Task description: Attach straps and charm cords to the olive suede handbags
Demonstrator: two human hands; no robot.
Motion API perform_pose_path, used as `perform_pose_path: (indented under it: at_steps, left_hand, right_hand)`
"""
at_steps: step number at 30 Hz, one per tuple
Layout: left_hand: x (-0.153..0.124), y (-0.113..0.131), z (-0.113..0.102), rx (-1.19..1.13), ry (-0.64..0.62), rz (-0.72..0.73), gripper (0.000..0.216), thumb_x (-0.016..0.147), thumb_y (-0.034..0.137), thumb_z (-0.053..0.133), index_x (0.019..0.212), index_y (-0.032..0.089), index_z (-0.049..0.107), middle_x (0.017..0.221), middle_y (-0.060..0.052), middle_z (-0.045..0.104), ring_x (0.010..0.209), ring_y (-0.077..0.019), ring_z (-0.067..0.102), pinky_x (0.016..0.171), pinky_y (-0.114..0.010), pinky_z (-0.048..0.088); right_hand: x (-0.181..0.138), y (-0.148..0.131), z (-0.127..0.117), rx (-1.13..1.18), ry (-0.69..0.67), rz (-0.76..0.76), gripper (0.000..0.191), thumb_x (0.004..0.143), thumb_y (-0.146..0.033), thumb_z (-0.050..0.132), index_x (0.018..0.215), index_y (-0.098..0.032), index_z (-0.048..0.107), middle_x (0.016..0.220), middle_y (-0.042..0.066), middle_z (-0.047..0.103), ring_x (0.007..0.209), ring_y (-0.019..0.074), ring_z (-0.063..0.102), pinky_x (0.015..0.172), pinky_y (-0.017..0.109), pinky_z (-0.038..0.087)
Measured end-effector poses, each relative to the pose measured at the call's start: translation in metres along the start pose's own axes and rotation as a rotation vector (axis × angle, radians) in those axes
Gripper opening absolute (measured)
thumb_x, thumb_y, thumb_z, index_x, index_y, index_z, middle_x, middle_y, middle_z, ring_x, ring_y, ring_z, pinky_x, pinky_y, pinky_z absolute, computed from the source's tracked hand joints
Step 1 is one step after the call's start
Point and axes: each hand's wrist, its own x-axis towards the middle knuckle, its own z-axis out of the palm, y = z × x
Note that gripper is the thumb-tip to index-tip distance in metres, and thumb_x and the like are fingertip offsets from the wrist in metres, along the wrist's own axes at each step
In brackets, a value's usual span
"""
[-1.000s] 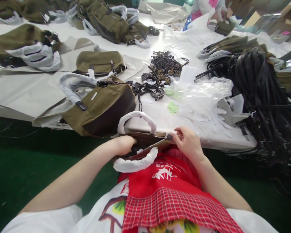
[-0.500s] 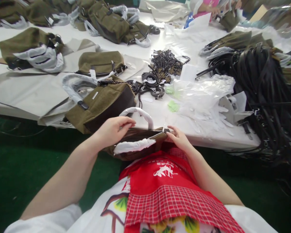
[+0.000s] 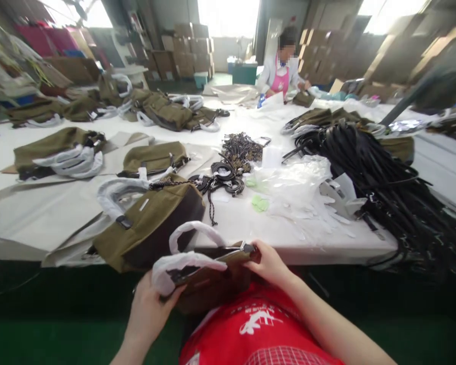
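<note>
Between my hands, at the table's front edge, is a brown handbag [image 3: 209,284] with its zip partly open and two white-wrapped handles standing up. My left hand [image 3: 150,304] is closed on the bag's left end, beside the near handle [image 3: 190,261]; some fingertips are hidden behind it. My right hand [image 3: 266,263] pinches the bag's right end, by the end of the zip [image 3: 245,247]. The far handle [image 3: 197,228] arches over the table edge. Just beyond lies an olive handbag [image 3: 152,218] on its side, its wrapped handle pointing left.
Coiled black straps [image 3: 226,177] and a heap of dark cords [image 3: 243,149] lie mid-table. Clear plastic [image 3: 296,177] is to their right. A large pile of black straps [image 3: 365,167] hangs over the right edge. Several olive bags [image 3: 163,109] lie at left. A co-worker [image 3: 281,76] stands across the table.
My left hand has gone from above the bag down to its left end and taken hold there. My right hand stays at the right end. The view has tilted up, showing the room.
</note>
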Motion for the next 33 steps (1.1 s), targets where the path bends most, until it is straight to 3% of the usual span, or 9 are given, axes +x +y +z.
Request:
perform_pose_path:
  at_steps: [3,6,11,13,16,19,23,28,33]
  left_hand:
    - [0.010,0.005,0.002,-0.019,0.093,0.091,0.041,0.088,0.055,0.052,0.105,0.020,0.064,0.106,-0.011,0.069,0.104,-0.0308,0.066,0.092,-0.045,0.054]
    - [0.018,0.018,-0.010,-0.004,0.175,0.216,0.039,0.088,0.057,0.055,0.106,0.023,0.062,0.105,-0.007,0.071,0.098,-0.0281,0.069,0.086,-0.039,0.055]
    - [0.051,0.071,-0.039,0.026,0.226,0.292,0.041,0.085,0.060,0.057,0.102,0.023,0.065,0.106,-0.006,0.072,0.094,-0.0260,0.068,0.090,-0.036,0.052]
    - [0.075,0.095,-0.044,0.065,0.179,0.259,0.042,0.085,0.062,0.056,0.093,0.022,0.067,0.099,-0.006,0.072,0.091,-0.0260,0.068,0.087,-0.035,0.052]
    - [0.112,0.115,-0.030,0.124,-0.081,0.173,0.038,0.088,0.055,0.053,0.092,0.020,0.067,0.099,-0.008,0.071,0.090,-0.0263,0.068,0.082,-0.035,0.051]
    - [0.134,0.110,0.006,0.133,-0.332,0.016,0.031,0.089,0.046,0.056,0.097,0.019,0.066,0.099,-0.009,0.072,0.087,-0.0254,0.069,0.075,-0.031,0.050]
    - [0.140,0.093,0.045,0.156,-0.365,-0.164,0.037,0.087,0.055,0.054,0.091,0.019,0.063,0.095,-0.011,0.073,0.088,-0.0288,0.069,0.065,-0.031,0.046]
    - [0.138,0.087,0.047,0.125,-0.369,-0.178,0.041,0.086,0.060,0.052,0.089,0.021,0.063,0.097,-0.011,0.074,0.090,-0.0280,0.070,0.067,-0.030,0.046]
    - [0.119,0.079,0.040,-0.012,-0.483,-0.215,0.032,0.089,0.046,0.053,0.094,0.020,0.070,0.099,-0.012,0.076,0.091,-0.0256,0.071,0.074,-0.028,0.048]
  right_hand:
    - [0.005,-0.004,-0.004,0.123,0.051,-0.044,0.020,0.075,-0.030,0.071,0.079,-0.020,0.054,0.073,-0.001,0.062,0.068,0.0157,0.054,0.063,0.027,0.042]
    - [0.003,-0.017,-0.028,0.236,0.149,-0.081,0.015,0.081,-0.032,0.065,0.083,-0.020,0.056,0.074,-0.001,0.061,0.069,0.0152,0.055,0.063,0.026,0.043]
    - [0.001,-0.030,-0.077,0.234,0.300,-0.080,0.022,0.081,-0.038,0.066,0.090,-0.019,0.060,0.077,0.001,0.063,0.069,0.0170,0.056,0.064,0.028,0.045]
    - [0.004,-0.022,-0.087,0.217,0.319,-0.044,0.026,0.080,-0.040,0.066,0.094,-0.019,0.061,0.081,0.002,0.066,0.072,0.0186,0.059,0.065,0.029,0.047]
    - [0.010,-0.004,-0.088,0.098,0.257,0.066,0.028,0.078,-0.039,0.066,0.096,-0.018,0.064,0.085,0.004,0.070,0.076,0.0219,0.063,0.069,0.032,0.049]
    - [0.016,0.011,-0.084,-0.051,0.131,0.135,0.026,0.074,-0.035,0.069,0.095,-0.018,0.067,0.086,0.005,0.072,0.079,0.0233,0.066,0.069,0.032,0.049]
    - [0.028,0.016,-0.083,-0.120,0.074,0.135,0.028,0.076,-0.038,0.068,0.097,-0.019,0.069,0.088,0.005,0.073,0.080,0.0226,0.067,0.072,0.032,0.050]
    - [0.062,0.016,-0.093,-0.192,0.156,0.093,0.038,0.091,-0.050,0.049,0.090,-0.020,0.072,0.092,0.008,0.073,0.086,0.0226,0.067,0.080,0.033,0.050]
    - [0.096,0.007,-0.106,-0.235,0.215,0.028,0.037,0.092,-0.046,0.047,0.090,-0.019,0.072,0.090,0.007,0.073,0.081,0.0207,0.066,0.073,0.030,0.050]
